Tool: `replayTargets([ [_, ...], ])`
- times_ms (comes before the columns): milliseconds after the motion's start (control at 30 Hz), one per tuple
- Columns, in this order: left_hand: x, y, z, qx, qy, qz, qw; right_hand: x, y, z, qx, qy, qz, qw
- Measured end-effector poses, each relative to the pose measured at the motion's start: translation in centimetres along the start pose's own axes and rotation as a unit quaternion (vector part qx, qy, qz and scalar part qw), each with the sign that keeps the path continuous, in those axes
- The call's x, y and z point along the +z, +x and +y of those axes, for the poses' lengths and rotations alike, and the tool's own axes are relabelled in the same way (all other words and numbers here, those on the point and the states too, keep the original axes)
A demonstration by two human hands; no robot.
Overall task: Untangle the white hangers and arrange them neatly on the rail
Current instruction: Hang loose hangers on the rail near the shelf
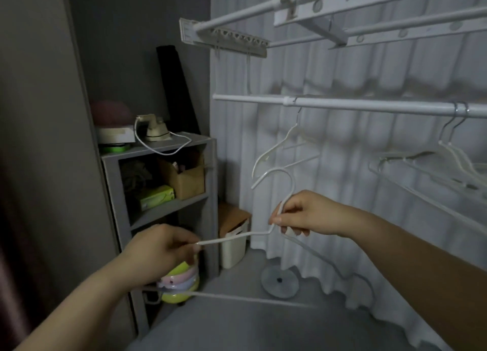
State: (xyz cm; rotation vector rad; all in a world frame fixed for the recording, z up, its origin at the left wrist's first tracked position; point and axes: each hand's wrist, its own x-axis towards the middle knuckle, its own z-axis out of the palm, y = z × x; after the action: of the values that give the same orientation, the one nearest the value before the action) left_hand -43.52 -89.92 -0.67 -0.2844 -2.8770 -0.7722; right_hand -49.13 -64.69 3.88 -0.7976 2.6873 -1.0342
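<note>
Below the rail [369, 105], your right hand [303, 213] pinches a white hanger [237, 236] at its neck and your left hand [160, 248] pinches its shoulder tip. Above your fingers, its hook seemingly touches a hung hanger [276, 147]; bare rail lies up-right.

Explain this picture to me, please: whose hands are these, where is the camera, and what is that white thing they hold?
There is no machine here. A person wears one camera on the head, and it looks forward and down at their own two hands. The left hand pinches one shoulder end of a white hanger. The right hand grips its neck just below the hook. Ahead, a white rail carries a single hanger and, further right, a cluster of hangers. A grey shelf stands on the left.
</note>
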Motion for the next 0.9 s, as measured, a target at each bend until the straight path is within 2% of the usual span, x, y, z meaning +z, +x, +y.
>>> replayTargets([
  [100,0.5,-1.5,-1.3,-0.011,-0.041,0.055,0.998,2.3,-1.0,-1.0,0.015,0.045,0.006,0.999],
  [167,1.0,-1.9,-1.3,-0.037,-0.017,0.109,0.993,3.7,-1.7,-1.6,0.032,0.069,0.023,0.997],
  [233,1.4,-2.1,-1.1,-0.033,-0.004,0.131,0.991,4.6,-2.3,-1.8,0.053,0.080,0.047,0.994],
  [300,2.0,-2.3,-0.7,-0.028,-0.041,0.107,0.993,5.1,-2.8,-1.9,0.072,0.080,0.079,0.991],
  [400,3.2,-2.8,0.6,-0.020,-0.144,0.009,0.989,5.3,-3.4,-2.1,0.096,0.080,0.131,0.984],
  [600,4.6,-2.9,5.2,0.025,-0.313,-0.103,0.944,4.5,-3.3,-2.0,0.112,0.100,0.216,0.965],
  [733,5.6,-1.9,7.5,0.002,-0.377,-0.191,0.906,3.3,-2.7,-1.1,0.115,0.075,0.247,0.959],
  [800,6.0,-0.8,8.0,-0.001,-0.386,-0.201,0.900,2.4,-2.4,-0.2,0.120,0.048,0.260,0.957],
  [900,6.5,1.5,8.6,0.015,-0.386,-0.175,0.906,0.6,-1.9,1.2,0.130,0.002,0.267,0.955],
])
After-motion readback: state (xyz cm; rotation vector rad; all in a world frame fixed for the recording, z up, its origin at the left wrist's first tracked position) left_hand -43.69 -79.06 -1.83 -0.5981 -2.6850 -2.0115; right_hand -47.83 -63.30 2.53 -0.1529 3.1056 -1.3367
